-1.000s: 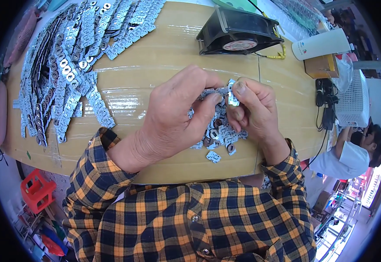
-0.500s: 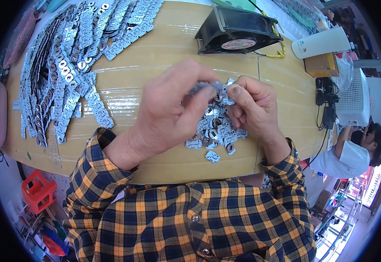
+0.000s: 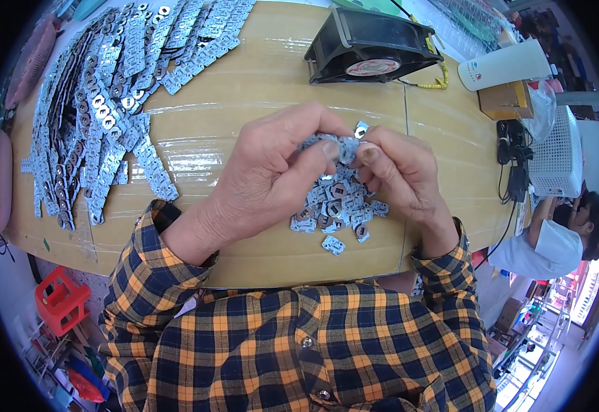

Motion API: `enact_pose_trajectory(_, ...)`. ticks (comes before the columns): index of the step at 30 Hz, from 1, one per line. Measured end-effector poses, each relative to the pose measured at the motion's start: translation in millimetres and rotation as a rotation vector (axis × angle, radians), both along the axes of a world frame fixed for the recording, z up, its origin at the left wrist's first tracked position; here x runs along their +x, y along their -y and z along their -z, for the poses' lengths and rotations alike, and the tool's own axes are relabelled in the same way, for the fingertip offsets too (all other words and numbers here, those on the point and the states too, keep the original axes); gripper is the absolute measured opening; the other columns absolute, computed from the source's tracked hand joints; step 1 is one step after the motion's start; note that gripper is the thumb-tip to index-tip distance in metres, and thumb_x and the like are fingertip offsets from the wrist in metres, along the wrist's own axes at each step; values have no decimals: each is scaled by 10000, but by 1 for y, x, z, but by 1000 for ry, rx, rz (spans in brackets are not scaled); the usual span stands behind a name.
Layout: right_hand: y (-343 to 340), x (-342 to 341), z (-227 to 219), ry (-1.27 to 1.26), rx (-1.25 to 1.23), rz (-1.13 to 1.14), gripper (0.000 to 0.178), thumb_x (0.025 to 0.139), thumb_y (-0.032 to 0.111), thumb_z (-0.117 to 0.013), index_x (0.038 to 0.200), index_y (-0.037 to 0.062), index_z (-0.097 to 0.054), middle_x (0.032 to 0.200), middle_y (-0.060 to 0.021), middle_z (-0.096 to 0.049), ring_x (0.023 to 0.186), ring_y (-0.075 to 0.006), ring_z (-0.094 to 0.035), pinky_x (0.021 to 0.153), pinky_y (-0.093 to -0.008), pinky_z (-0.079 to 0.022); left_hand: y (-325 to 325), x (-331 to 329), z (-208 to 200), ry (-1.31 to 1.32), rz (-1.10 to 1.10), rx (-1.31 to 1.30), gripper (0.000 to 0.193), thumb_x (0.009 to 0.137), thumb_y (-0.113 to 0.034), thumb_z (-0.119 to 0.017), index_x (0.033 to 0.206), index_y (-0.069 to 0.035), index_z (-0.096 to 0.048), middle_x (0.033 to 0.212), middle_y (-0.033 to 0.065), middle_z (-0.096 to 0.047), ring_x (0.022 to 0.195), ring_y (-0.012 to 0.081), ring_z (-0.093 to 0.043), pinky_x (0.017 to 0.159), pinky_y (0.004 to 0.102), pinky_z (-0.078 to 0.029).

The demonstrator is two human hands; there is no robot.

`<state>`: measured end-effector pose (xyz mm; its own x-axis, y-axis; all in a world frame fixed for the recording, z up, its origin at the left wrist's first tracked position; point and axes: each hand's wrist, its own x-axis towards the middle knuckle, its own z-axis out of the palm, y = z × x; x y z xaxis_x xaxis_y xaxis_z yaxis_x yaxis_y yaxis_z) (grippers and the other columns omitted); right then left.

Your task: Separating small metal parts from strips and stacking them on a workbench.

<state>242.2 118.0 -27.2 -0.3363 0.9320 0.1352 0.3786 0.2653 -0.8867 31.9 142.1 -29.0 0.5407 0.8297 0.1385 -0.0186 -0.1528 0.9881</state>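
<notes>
In front of my chest, my left hand (image 3: pixel 262 175) is closed round a short strip of small circuit boards (image 3: pixel 347 148), thumb and fingers pressing it. My right hand (image 3: pixel 406 172) pinches the strip's right end between thumb and fingertips. Motion blurs the held part, and my left fingers hide much of it. Below both hands lies a heap of loose small boards (image 3: pixel 338 206), some bearing round metal discs. One single board (image 3: pixel 333 244) lies at the heap's near side, another (image 3: pixel 361 129) just beyond my fingertips.
Many long board strips (image 3: pixel 110 103) are piled at the far left. At the back stands a black fan (image 3: pixel 354 48). Right of it, a white bottle (image 3: pixel 505 66) lies by a cardboard box (image 3: pixel 502 103), near black cables (image 3: pixel 517 165) and a white basket (image 3: pixel 555 154). A person (image 3: pixel 547 247) sits beyond.
My left hand has shifted slightly right and turned, its fingers curling closer to my right fingertips. The held strip's end has tilted between them. The heap and strip pile look the same.
</notes>
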Motion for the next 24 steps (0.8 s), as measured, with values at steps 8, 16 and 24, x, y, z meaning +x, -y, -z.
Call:
enact_pose_trajectory(8, -1, -8, 7, 170, 204, -20, 288, 989, 245, -532, 849, -3, -575, 619, -13, -555, 473, -66, -511, 446, -213, -404, 1, -2, 9, -58, -31, 9, 137, 959, -70, -538, 1052, 24, -577, 814, 23, -617, 656, 36, -581, 531, 168, -479)
enact_pose_trajectory(16, 3, -18, -1, -880, -724, -30, 299, 1007, 229, -483, 790, 25, -509, 586, 1, -455, 409, -53, -386, 378, -213, -388, -4, -3, 3, 342, 117, -453, 156, 950, -110, -587, 1045, 13, -582, 732, 42, -622, 636, 66, -602, 502, 167, -456)
enact_pose_trajectory(24, -2, -19, 4, -604, -528, 108, 307, 1012, 225, -469, 777, 29, -477, 575, 0, -429, 417, -52, -370, 360, -216, -374, -7, -2, 7, -22, -82, 276, 181, 888, 73, -567, 1067, 64, -592, 951, 103, -608, 747, 130, -660, 609, 208, -556)
